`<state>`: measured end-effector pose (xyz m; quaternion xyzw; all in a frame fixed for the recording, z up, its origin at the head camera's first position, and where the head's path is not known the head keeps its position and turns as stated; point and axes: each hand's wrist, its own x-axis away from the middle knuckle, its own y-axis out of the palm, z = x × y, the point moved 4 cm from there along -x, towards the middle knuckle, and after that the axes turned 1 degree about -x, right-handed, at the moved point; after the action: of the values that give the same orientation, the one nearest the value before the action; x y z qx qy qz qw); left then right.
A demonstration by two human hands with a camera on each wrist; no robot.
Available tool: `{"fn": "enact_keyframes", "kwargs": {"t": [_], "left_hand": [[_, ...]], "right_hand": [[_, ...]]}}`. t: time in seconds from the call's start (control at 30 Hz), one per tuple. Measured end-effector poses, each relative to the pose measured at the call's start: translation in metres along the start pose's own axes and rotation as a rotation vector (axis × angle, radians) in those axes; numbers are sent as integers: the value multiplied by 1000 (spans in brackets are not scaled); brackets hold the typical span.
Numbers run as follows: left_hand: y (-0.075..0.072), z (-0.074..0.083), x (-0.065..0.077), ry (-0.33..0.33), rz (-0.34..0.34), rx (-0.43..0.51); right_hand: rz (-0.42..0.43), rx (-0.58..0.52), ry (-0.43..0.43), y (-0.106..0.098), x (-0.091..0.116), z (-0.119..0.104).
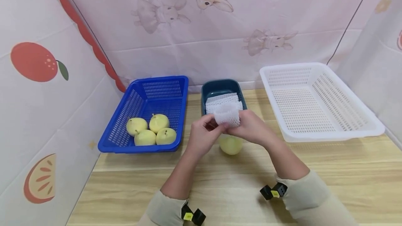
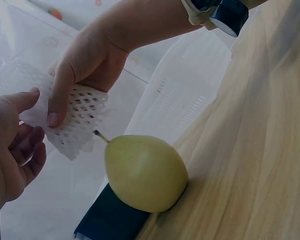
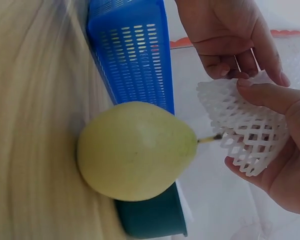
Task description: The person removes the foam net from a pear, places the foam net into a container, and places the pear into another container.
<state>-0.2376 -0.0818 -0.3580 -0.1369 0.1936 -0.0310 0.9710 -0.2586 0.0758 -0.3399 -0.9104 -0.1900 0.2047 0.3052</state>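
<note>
A white foam net sleeve is held up between both hands over the table. My right hand grips it from the right, thumb along its outside in the right wrist view. From the other side my left hand pinches its edge with thumb and fingers. A yellow-green pear stands on the table below, stem up, partly hidden by the hands in the head view. Both wrist views show the pear just under the sleeve's open end, its stem close to the mesh.
A blue basket with several pears stands on the left. Behind the hands, a dark green tub holds more foam net sleeves. At the right sits a white basket. Printed cloth hangs around the wooden table.
</note>
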Motion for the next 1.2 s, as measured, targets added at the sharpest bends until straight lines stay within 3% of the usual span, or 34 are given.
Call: {"fn": "enact_keyframes", "kwargs": {"t": [0.2,0.3,0.5,0.7,0.87,0.97,1.07,1.2], "left_hand": [[-8,9,-3,-25,38,-2],[-12,11,-5,-48,91,28],[-17,5,-9,-53,215,184],[-18,-4,-12,-126,239,299],[-21,-9,-14,-173,266,358],[-23,-12,-16,-181,319,402],[-22,-19,-17,-213,377,435],[-18,-29,-18,-260,435,466]], "right_hand": [[-8,-10,-17,-3,-9,-9],[-16,-5,-30,-6,-12,-12],[-22,-70,37,-14,-16,-8],[11,-185,86,-20,-20,6],[-38,-140,101,-22,-23,12],[-49,-112,86,-23,-24,11],[15,-52,27,-25,-21,6],[128,115,-111,-24,-17,-6]]}}
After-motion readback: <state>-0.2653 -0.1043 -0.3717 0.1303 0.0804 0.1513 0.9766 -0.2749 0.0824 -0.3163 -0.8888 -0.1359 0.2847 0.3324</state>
